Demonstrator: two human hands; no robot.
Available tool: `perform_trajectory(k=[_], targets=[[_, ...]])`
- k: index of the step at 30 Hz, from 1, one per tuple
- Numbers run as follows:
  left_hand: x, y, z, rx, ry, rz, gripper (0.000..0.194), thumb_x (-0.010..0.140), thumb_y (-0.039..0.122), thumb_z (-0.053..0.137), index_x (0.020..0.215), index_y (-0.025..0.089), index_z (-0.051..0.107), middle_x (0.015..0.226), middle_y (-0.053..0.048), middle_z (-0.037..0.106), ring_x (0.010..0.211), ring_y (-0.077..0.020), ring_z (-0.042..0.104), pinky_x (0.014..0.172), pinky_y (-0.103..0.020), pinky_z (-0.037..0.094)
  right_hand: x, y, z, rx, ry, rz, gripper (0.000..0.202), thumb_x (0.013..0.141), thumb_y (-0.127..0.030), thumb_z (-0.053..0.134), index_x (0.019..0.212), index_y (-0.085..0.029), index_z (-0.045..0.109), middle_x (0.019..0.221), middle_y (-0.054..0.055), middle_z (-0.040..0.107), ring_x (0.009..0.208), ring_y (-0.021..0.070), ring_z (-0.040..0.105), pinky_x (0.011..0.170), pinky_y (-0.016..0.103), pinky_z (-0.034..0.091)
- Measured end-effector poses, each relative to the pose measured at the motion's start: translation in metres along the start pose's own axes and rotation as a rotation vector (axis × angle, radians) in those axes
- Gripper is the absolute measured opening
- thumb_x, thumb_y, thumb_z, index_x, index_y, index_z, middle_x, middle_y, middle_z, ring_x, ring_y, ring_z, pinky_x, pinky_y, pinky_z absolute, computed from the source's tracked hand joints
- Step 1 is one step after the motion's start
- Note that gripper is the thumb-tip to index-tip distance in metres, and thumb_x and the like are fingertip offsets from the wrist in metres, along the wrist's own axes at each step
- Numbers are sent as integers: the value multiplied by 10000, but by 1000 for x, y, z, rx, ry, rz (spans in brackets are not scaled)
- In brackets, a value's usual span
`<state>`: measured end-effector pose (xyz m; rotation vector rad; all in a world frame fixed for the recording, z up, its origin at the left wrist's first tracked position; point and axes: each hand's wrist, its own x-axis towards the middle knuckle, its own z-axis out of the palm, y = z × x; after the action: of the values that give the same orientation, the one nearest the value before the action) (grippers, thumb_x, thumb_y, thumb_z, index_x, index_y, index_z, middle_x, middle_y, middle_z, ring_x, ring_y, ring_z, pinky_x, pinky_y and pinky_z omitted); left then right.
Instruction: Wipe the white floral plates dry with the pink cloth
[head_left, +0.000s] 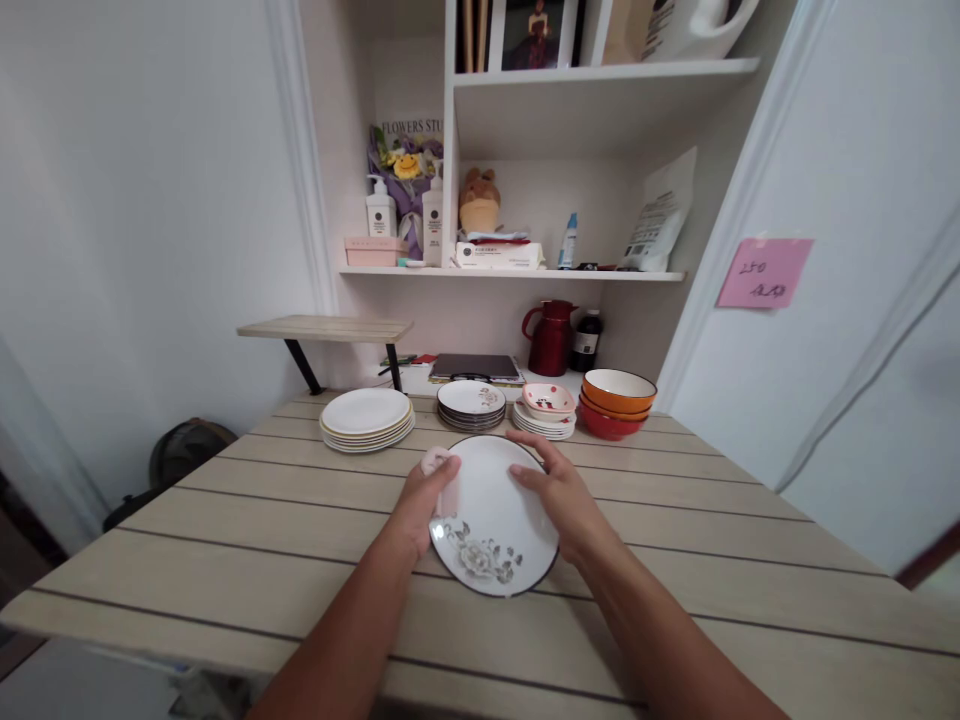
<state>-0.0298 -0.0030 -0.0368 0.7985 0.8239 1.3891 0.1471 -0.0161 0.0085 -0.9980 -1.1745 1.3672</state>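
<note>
A white plate with a dark rim and a grey flower print is held between both hands above the wooden table. My left hand grips its left edge, thumb on the upper face. Under that thumb is a pale pink, soft-looking piece, possibly cloth, pressed against the plate. My right hand clasps the right edge, thumb on the face and fingers around the rim. Just behind stands a stack of matching dark-rimmed plates.
Large white plates are stacked at left, near a small raised shelf. At right are small dishes and orange and red bowls. A red jug, a dark bottle and a laptop-like slab lie behind.
</note>
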Motion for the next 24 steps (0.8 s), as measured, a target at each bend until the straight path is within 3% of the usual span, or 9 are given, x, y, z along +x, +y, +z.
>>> perform_trajectory(k=[9, 14, 20, 22, 24], targets=[[6, -10, 5, -122, 80, 40, 451, 696, 405, 748, 1034, 136, 616, 937, -129, 729, 897, -255, 683, 809, -359, 538, 3, 5, 7, 80, 182, -122, 544, 689, -276, 636, 1223, -297, 533, 959, 36, 689, 699, 215, 640, 590, 329, 517], [5, -13, 9, -224, 56, -3, 505, 704, 357, 754, 1128, 133, 596, 1035, -149, 711, 952, -260, 672, 840, -370, 537, 4, 11, 12, 154, 257, -193, 545, 712, -320, 626, 1245, -285, 516, 1050, 54, 676, 784, 220, 637, 646, 336, 520], [-1, -14, 18, -221, 6, -70, 546, 711, 382, 743, 1181, 157, 582, 1065, -145, 702, 909, -267, 682, 762, -383, 561, 6, 16, 20, 226, 401, -310, 499, 712, -336, 633, 1199, -276, 542, 1144, 32, 643, 885, 199, 617, 718, 318, 514], [-3, -13, 19, -179, 41, -35, 549, 704, 406, 742, 1167, 155, 585, 1044, -145, 707, 874, -263, 685, 727, -377, 563, 7, 15, 18, 250, 352, -244, 541, 705, -338, 649, 1229, -292, 523, 1136, 31, 654, 875, 201, 625, 713, 319, 514], [-4, -10, 16, -119, 91, 41, 541, 692, 420, 746, 1138, 155, 594, 1028, -138, 709, 849, -249, 683, 714, -356, 558, 9, 10, 12, 246, 214, -123, 602, 679, -319, 676, 1257, -290, 508, 1096, 43, 675, 826, 209, 640, 680, 323, 514]])
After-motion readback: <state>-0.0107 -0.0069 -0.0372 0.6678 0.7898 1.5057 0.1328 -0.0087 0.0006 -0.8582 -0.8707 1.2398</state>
